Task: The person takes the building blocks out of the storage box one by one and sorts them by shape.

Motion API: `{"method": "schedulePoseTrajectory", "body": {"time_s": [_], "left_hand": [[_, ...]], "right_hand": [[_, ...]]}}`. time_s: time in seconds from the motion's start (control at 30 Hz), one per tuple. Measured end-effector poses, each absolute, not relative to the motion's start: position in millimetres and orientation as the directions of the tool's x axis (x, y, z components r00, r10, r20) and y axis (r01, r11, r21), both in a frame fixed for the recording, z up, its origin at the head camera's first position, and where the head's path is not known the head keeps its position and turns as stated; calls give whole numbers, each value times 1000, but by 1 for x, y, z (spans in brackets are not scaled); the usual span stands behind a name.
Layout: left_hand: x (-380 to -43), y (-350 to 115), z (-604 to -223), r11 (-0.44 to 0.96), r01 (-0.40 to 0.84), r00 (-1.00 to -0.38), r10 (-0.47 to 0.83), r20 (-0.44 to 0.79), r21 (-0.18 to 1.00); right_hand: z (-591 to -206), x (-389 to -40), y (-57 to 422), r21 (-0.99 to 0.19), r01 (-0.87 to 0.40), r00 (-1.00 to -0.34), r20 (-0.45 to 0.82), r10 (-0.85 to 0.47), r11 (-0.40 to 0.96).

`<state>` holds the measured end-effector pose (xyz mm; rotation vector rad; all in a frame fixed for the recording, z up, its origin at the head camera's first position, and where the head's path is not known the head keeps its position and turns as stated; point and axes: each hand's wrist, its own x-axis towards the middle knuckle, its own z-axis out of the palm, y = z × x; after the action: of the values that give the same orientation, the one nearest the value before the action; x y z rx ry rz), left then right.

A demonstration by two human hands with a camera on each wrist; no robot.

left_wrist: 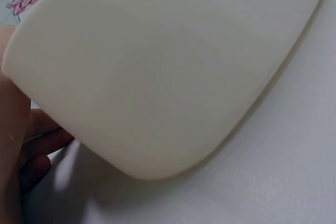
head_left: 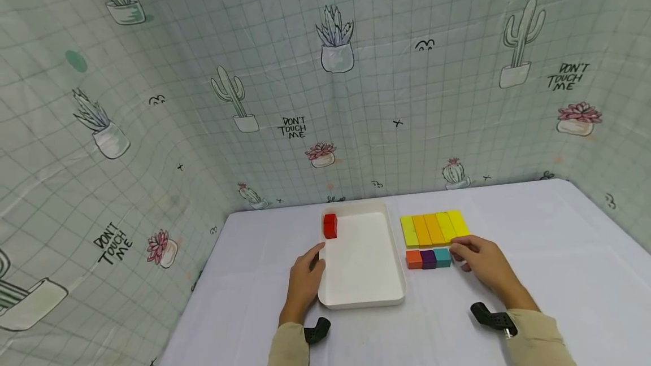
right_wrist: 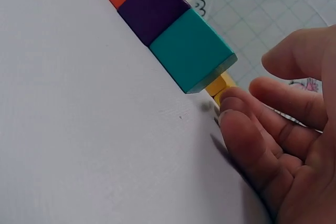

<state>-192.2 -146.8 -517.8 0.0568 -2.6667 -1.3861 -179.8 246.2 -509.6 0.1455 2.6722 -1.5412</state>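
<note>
A white tray [head_left: 363, 264] lies on the table, with red blocks [head_left: 330, 227] in its far left corner. Against its left side, my left hand [head_left: 303, 284] rests with relaxed fingers at the outer edge. Right of the tray, an orange block [head_left: 414, 260], a purple block [head_left: 429, 260] and a teal block [head_left: 442, 257] stand touching in a row. My right hand [head_left: 483, 261] is beside the teal block's right end, fingers loosely bent. The right wrist view shows a gap between its fingers [right_wrist: 244, 137] and the teal block [right_wrist: 191, 51], with nothing held.
Several yellow and amber bars [head_left: 434, 229] lie side by side just behind the small block row. A white cloth covers the table [head_left: 244, 292]. Behind and to the left hangs a patterned curtain [head_left: 376, 95] with cactus drawings.
</note>
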Motion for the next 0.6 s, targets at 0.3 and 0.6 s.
{"method": "schedulePoseTrajectory", "body": {"time_s": [0.3, 0.6], "left_hand": [[-190, -149, -520, 579, 36, -988, -102, 116, 814], [-191, -148, -518, 578, 42, -989, -94, 117, 815]], "right_hand": [[-514, -180, 245, -881, 129, -991, -105, 78, 455], [-512, -180, 244, -887, 118, -992, -83, 97, 446]]}}
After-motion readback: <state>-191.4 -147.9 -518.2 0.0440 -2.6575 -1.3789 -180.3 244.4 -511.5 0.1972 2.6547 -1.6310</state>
